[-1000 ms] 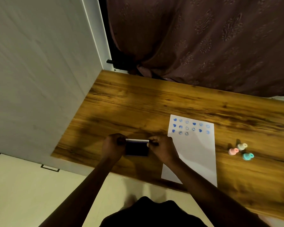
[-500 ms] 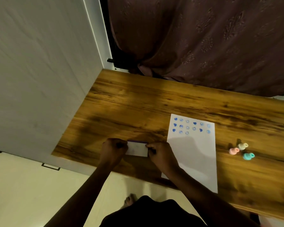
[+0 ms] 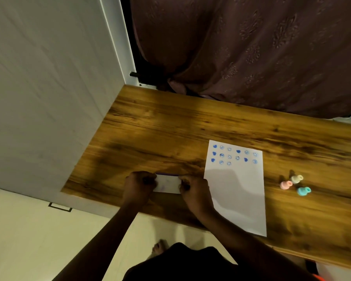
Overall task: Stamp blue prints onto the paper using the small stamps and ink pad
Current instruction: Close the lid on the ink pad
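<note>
The ink pad lies near the front edge of the wooden table with its white lid down over it. My left hand grips its left end and my right hand grips its right end. To the right lies the white paper, with rows of blue hearts and smiley prints along its far end. Three small stamps stand right of the paper: a pink stamp, a beige stamp and a teal stamp.
The wooden table runs from a white wall on the left to the right edge of view. A dark patterned curtain hangs behind it. The floor and my foot show below the front edge.
One second ago the pad's lid stood up, showing the dark ink surface. The lid has since come down flat over the pad, with both hands still on its ends.
</note>
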